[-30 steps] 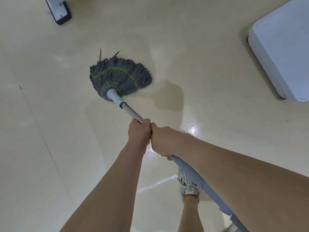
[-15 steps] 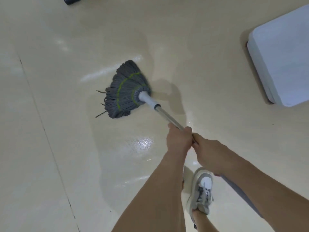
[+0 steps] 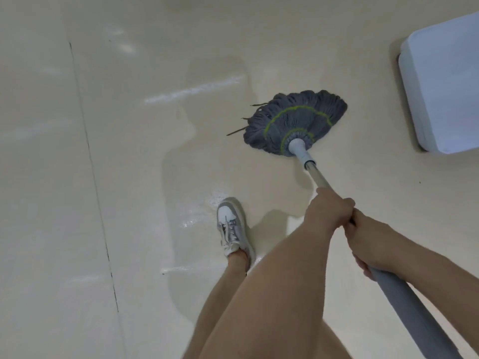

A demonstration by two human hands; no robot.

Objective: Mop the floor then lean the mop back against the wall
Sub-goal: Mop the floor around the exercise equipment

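The mop head (image 3: 295, 120) has swung across. Half a second ago it lay out to the left of the hands with its strands fanned leftward. Now it sits flat on the cream floor (image 3: 124, 193) to the right, grey strands with green stitching spread up and away, nearer the white box-like unit (image 3: 445, 86) but not touching it. The small dark object that showed at the top edge before is out of sight. The grey-and-white shoe (image 3: 232, 226), which was under the arms, now stands to the left of them on a wet, shiny patch (image 3: 197, 156).

Both hands are wrapped around the mop handle (image 3: 317, 174), one right behind the other and touching. The left hand (image 3: 328, 213) grips the metal shaft further down, with the mop head just ahead of it and a little to the left in the head view. The right hand (image 3: 370, 244) clamps where the shaft meets the thicker grey grip (image 3: 404, 299), which runs back past it to the lower right corner. A dark seam (image 3: 90, 156) crosses the floor well to the left.
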